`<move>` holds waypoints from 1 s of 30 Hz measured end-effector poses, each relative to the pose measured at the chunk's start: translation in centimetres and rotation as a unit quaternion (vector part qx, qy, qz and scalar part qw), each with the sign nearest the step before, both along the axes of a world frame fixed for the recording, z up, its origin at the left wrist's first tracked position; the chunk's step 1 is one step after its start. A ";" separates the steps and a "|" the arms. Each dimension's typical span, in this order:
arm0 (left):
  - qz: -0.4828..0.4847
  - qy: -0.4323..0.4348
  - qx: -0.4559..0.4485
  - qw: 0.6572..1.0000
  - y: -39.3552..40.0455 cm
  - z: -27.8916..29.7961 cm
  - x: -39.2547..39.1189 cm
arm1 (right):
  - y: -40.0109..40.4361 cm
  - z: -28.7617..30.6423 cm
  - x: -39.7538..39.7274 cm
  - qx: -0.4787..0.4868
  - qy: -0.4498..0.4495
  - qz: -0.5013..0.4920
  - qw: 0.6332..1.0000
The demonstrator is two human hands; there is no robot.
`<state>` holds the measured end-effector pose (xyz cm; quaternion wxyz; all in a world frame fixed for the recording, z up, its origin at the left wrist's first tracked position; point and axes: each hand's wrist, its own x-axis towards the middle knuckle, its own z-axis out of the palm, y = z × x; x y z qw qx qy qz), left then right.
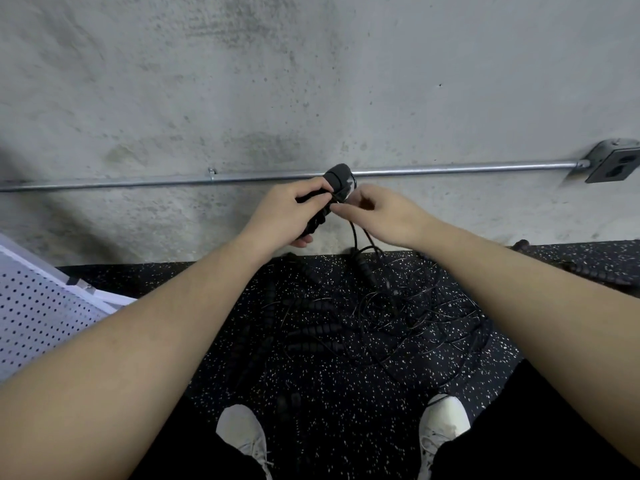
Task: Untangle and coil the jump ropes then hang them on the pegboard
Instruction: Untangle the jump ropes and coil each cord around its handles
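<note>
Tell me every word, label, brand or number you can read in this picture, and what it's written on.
None can be read.
Jump rope handles in the hands: plain black, no legible marking.
Pegboard: only holes, no text.
Outlet box on the wall: no readable label.
White shoes: no logo that can be made out.
</note>
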<state>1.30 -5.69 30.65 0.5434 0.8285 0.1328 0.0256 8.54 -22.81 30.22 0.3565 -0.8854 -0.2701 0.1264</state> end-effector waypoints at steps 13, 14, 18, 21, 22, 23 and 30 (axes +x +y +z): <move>0.066 0.040 -0.323 0.943 -0.9 1.3 -0.1 | 0.5 0.3 -0.7 0.143 0.148 0.038 0.978; 0.079 0.040 -0.342 0.936 -0.7 1.3 -0.1 | 0.1 0.4 -0.7 0.130 0.147 0.047 0.979; 0.101 0.051 -0.388 0.915 0.4 1.5 -0.3 | -1.9 0.3 -0.3 0.059 0.108 0.092 0.988; 0.045 0.057 -0.387 0.919 0.5 1.7 -0.8 | -2.8 0.3 -0.1 0.038 0.124 0.104 0.986; 0.021 0.058 -0.387 0.920 0.5 1.6 -0.9 | -3.1 0.4 -0.1 0.030 0.131 0.107 0.985; 0.002 0.061 -0.387 0.920 0.4 1.7 -1.0 | -3.3 0.6 -0.2 0.019 0.134 0.110 0.985; -0.081 0.078 -0.357 0.927 0.5 1.9 -1.4 | -4.7 0.8 0.6 0.019 0.146 0.086 0.985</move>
